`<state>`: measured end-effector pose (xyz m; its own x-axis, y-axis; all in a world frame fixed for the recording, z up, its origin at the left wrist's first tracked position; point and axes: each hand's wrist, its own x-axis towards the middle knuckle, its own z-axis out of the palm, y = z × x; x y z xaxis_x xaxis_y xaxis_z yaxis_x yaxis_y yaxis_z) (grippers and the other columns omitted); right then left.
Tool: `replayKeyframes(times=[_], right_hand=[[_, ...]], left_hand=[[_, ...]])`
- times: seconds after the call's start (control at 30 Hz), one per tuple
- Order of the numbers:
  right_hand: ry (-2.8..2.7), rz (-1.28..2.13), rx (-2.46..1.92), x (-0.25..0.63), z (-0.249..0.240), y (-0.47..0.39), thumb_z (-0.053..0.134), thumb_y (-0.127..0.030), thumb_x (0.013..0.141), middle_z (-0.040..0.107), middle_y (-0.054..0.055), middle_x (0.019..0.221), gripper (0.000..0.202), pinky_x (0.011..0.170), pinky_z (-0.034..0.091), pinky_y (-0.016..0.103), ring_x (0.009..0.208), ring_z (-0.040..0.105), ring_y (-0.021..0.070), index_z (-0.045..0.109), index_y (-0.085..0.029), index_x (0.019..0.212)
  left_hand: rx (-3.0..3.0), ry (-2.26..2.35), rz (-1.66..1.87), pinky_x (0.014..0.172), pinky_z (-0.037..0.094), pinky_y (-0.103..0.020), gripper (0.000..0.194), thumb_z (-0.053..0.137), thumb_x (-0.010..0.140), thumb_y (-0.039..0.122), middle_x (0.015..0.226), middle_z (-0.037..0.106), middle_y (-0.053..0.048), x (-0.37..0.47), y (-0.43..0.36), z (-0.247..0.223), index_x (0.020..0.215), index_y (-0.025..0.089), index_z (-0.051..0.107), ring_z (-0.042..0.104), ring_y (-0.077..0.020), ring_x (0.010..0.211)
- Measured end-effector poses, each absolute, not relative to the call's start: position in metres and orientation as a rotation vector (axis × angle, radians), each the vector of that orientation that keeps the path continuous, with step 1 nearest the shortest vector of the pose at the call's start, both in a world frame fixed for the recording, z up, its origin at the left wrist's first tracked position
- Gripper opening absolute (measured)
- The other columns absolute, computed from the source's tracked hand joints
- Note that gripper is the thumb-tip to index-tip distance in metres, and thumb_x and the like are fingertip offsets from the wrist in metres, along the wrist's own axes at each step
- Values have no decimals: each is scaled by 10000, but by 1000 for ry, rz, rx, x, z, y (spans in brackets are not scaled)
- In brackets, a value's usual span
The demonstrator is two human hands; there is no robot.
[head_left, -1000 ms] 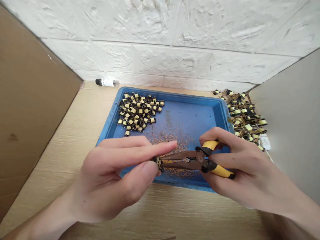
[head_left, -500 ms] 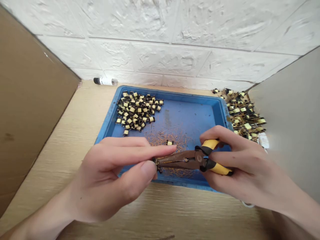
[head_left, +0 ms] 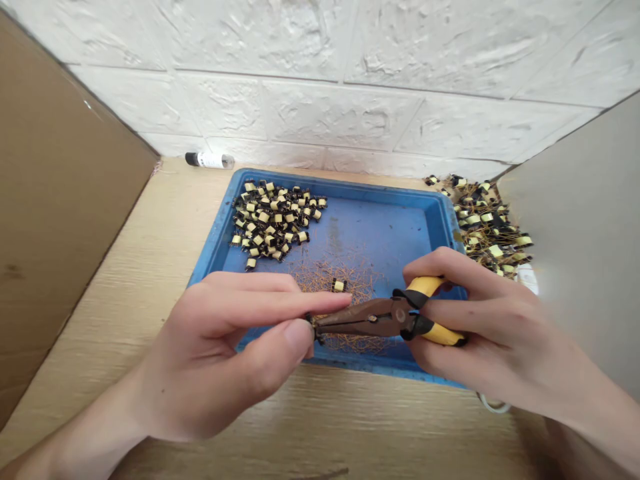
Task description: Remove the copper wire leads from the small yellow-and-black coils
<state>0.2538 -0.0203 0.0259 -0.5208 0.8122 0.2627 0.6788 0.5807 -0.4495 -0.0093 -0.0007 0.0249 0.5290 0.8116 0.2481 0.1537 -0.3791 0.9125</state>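
Between thumb and fingers, my left hand (head_left: 235,353) pinches a small transformer (head_left: 316,329), mostly hidden by the fingertips. Its index finger stretches along the jaws of the needle-nose pliers (head_left: 370,317). My right hand (head_left: 480,327) is wrapped round the yellow-and-black handles, and the jaw tips meet the transformer at its pin side. Below the tools, a single yellow-taped transformer (head_left: 339,285) lies on a heap of copper wire clippings (head_left: 320,275) in the blue tray (head_left: 380,220).
Many transformers (head_left: 273,219) are piled in the tray's back left. Outside its right edge lies another heap of transformers with long wires (head_left: 493,227). A small black-capped bottle (head_left: 210,160) rests by the white wall. Cardboard (head_left: 60,200) stands at left, a grey panel (head_left: 585,247) at right.
The pliers' handles have moved slightly to the right and their jaws look a little more closed. My left hand keeps its pinch on the transformer almost unmoved.
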Motion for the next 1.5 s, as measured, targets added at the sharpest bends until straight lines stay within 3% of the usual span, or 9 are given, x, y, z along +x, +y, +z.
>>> replayKeyframes(times=[0.33,0.5,0.67,0.77,0.87,1.0,1.33,1.5], right_hand=[[-2402,314,-1202,254,28,-20,547,-129,817,581,58,904,329,598,437,249,678,526,117,486,-183,498],[-2408,262,-1212,254,28,-19,528,-139,799,571,68,896,338,501,371,217,561,435,62,495,-163,463],[-2408,190,-1225,255,28,-18,513,-130,774,583,81,884,328,500,388,221,554,456,66,490,-162,449],[-2410,186,-1232,255,28,-18,516,-135,772,588,88,886,325,502,407,223,563,483,73,495,-165,450],[-2414,202,-1225,255,28,-18,519,-131,775,587,86,882,322,502,412,224,566,493,76,497,-169,456],[-2398,222,-1231,256,28,-18,526,-133,775,587,78,896,312,488,403,238,553,470,83,479,-182,470],[-2398,154,-1198,254,28,-19,534,-121,795,550,90,925,319,555,434,268,677,542,124,513,-178,482],[-2401,81,-1212,255,29,-23,574,-138,818,529,92,992,292,652,484,341,780,562,184,531,-207,538]], left_hand=[[1735,837,900,442,496,-167,322,595,840,69,652,756,37,-7,0,25,967,248,830,609,-82,465],[1856,950,847,472,529,-255,284,646,901,268,642,746,-2,-4,-4,24,1139,300,798,677,-178,586],[1888,977,859,513,553,-286,315,668,903,373,660,740,-26,0,-4,24,1184,292,786,699,-213,667],[1838,970,851,487,542,-270,287,681,901,348,654,740,-23,-2,-3,24,1155,282,798,685,-196,626],[1691,934,857,426,504,-220,233,675,886,224,650,751,-5,-6,-2,24,1052,276,829,635,-141,517],[1524,875,917,423,505,-169,319,657,826,88,643,755,32,-8,0,24,963,307,843,612,-94,469],[1576,869,945,437,498,-172,367,670,820,75,676,737,25,-8,1,21,1022,332,837,604,-91,497],[1639,888,908,466,499,-159,354,645,851,94,707,744,27,-11,1,21,1051,319,831,606,-80,514]])
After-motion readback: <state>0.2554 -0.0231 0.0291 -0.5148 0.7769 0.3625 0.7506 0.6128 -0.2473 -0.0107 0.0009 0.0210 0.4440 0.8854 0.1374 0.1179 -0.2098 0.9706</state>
